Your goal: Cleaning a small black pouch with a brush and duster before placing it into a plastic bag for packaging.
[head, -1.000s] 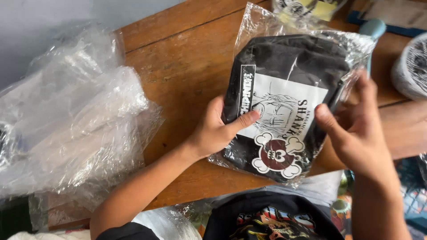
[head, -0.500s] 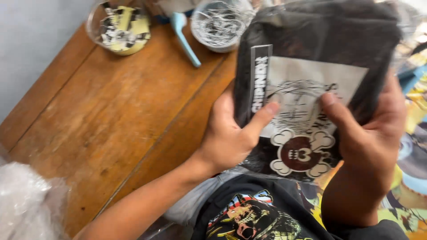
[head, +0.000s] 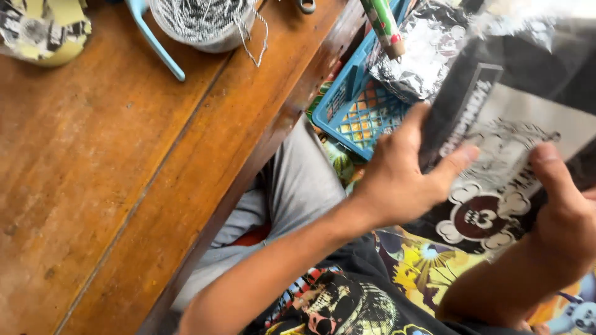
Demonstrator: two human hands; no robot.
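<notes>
Both hands grip a black folded garment in a clear plastic bag (head: 515, 124) at the right of the frame, off the desk (head: 105, 186): left hand (head: 403, 177) on its left edge, thumb pressed on the front print; right hand (head: 568, 211) at lower right, thumb likewise on the front. Blue plastic basket (head: 360, 111) sits behind the bag at upper centre; a bowl of metal chain (head: 205, 22) and a light blue handle (head: 155, 43) lie on the desk at upper left.

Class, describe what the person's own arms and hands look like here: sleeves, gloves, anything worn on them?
Both forearms are bare: no long sleeves. The left hand and right hand wear no gloves, and no rings, watch or bracelet show. The short nails look unpainted.
</notes>
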